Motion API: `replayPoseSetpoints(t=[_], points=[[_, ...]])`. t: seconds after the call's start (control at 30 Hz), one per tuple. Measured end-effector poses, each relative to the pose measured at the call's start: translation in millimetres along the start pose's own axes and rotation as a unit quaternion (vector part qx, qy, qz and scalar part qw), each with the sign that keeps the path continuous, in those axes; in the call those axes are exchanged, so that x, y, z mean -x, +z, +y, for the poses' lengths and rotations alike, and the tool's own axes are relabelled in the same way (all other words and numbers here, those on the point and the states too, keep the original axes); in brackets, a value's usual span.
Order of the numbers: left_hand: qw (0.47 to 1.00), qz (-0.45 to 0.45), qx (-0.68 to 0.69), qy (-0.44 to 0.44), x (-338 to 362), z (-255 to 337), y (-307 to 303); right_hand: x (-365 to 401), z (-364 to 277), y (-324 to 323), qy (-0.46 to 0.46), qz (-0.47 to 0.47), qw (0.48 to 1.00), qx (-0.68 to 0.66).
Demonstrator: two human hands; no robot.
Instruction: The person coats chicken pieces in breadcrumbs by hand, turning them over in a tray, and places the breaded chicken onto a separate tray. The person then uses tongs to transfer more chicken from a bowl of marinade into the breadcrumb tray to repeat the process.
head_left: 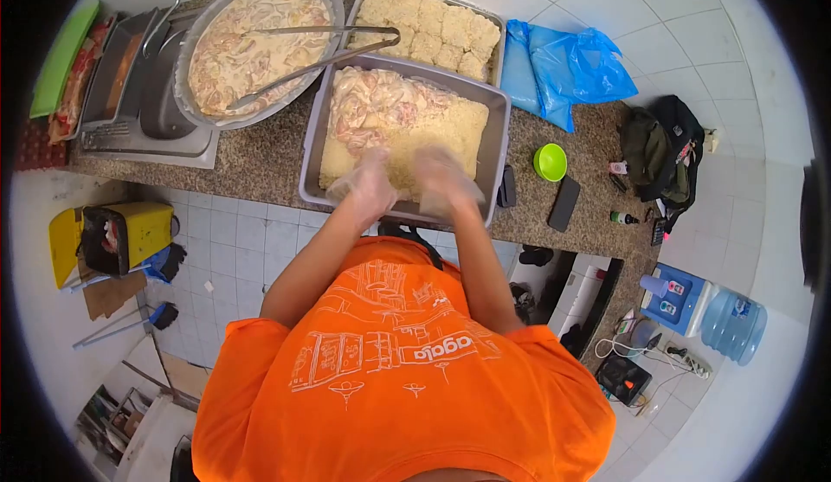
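A grey plastic tub [308,149] on the counter holds pale breadcrumbs [463,131], with wet, batter-coated raw meat pieces [372,101] heaped at its far left. Both hands wear clear plastic gloves. My left hand [374,186] is down at the crumbs, near the front left of the tub and just below the meat. Close to its right, my right hand [443,179] also reaches into the crumbs. Fingers of both hands are blurred and partly hidden, so their grip does not show. Metal tongs [303,71] rest across a round basin [183,75] of meat in creamy batter.
Behind the tub, a tray [500,45] holds breaded pieces in rows. Blue plastic bags [571,62], a green bowl [550,163], a dark phone [564,203] and a black bag [666,153] lie to the right. A sink [160,106] is at left, a yellow bin [147,227] below.
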State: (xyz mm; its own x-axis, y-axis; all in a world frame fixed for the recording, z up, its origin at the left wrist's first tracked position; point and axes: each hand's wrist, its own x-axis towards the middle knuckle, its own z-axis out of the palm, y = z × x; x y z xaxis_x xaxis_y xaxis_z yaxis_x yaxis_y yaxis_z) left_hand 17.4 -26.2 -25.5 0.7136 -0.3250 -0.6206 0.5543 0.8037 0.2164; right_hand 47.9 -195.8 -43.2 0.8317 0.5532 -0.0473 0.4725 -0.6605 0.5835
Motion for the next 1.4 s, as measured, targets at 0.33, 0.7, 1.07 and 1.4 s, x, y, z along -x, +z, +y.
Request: replayPoseSetpoints(t=[0.33, 0.7, 1.07, 1.4], points=[[0.991, 0.124, 0.048, -0.009, 27.8, 10.4, -18.1, 8.8, 22.3, 91.2, -0.030, -0.013, 0.873, -0.486], [0.993, 0.116, 0.030, -0.006, 27.1, 10.3, -17.0, -10.1, 23.3, 115.7, -0.153, -0.092, 0.978, -0.105], [0.996, 0.086, 0.019, -0.013, 28.9, 10.5, -17.4, -1.7, 26.7, 18.7, 0.369, -0.114, 0.731, -0.563], [0.995, 0.081, 0.047, -0.018, 29.2, 12.5, -19.0, 12.4, 24.4, -25.6, 0.360, -0.105, 0.703, -0.605]])
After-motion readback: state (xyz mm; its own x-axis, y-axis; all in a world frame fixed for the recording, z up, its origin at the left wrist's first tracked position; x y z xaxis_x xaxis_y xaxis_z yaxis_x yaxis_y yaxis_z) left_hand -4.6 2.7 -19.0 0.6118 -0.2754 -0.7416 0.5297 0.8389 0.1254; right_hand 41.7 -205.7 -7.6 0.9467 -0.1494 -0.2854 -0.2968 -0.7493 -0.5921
